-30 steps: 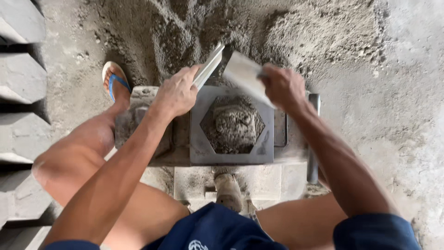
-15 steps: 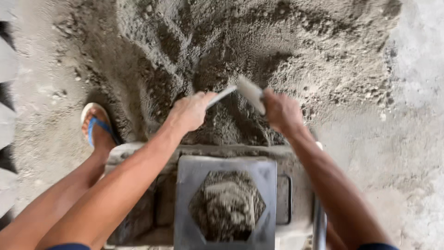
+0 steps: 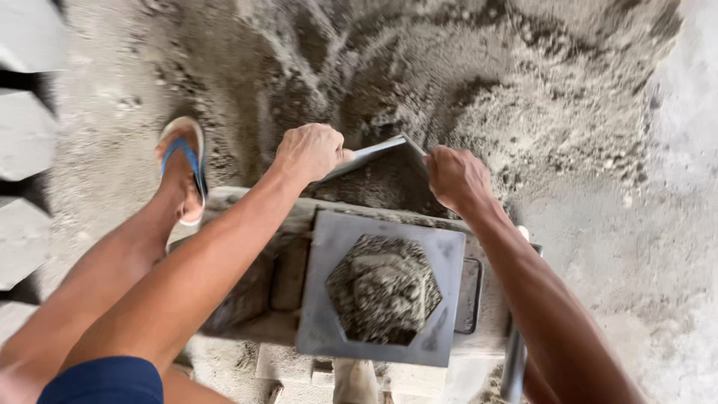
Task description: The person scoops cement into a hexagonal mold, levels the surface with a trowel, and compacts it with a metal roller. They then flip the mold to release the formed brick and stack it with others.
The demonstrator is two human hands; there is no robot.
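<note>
**Two hands hold a flat metal scoop over a sand mix, just above a hexagonal mould**

Seen from above, looking down a person's own arms. Both arms reach from the bottom of the frame toward the centre. The left hand (image 3: 308,152) is closed in a fist around the left end of a thin, flat metal scoop (image 3: 374,155). The right hand (image 3: 458,178) is closed around its right end. The scoop's long axis runs roughly left to right between the two hands, rising slightly toward the right, with its edge set against the dark, damp pile of sand and cement mix (image 3: 449,82) that fills the upper half of the frame. Both hands sit about equally near the pile; neither leads.

Directly below the hands, lower centre of the frame, lies a square grey metal mould (image 3: 329,314) with a hexagonal opening. The opening is filled with lumpy grey mix (image 3: 383,288), uneven on top. The mould rests on a rough, mix-caked stand (image 3: 247,299) that serves as a desk. So the mould lies toward the person from the scoop, and the pile lies away.

At the left of the frame, a foot in a blue-strapped sandal (image 3: 183,168) stands on the dusty concrete floor (image 3: 658,247). Pale cast blocks (image 3: 22,135) line the far left edge.
</note>
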